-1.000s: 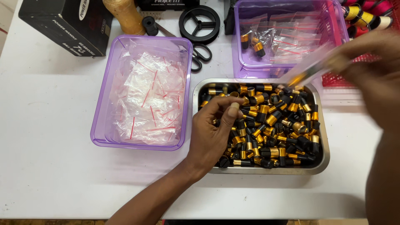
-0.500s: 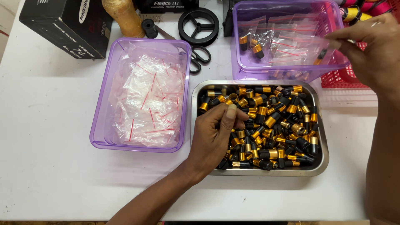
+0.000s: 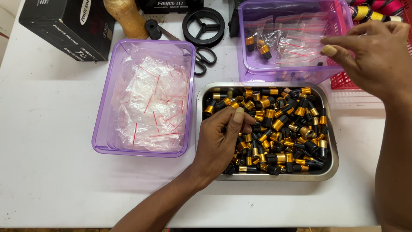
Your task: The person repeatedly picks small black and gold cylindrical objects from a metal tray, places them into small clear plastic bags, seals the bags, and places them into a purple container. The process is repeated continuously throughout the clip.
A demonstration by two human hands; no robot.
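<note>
Head view looks down on a white counter [image 3: 51,172], where the left hand [image 3: 223,139] rests over a steel tray [image 3: 330,165] of black-and-gold caps [image 3: 283,124], fingertips pinched together among them. Beyond the tray, the right hand [image 3: 373,56] hovers with loosely curled fingers at a purple bin [image 3: 292,71] of filled small bags. Left of the tray sits another purple bin [image 3: 101,144] holding empty clear bags [image 3: 150,103].

The right hand [image 3: 377,58], which a second ago held a clear plastic bag above the metal tray [image 3: 330,165], now rests empty-fingered on the rear purple bin [image 3: 244,71]. The bag is gone from its grip.
</note>
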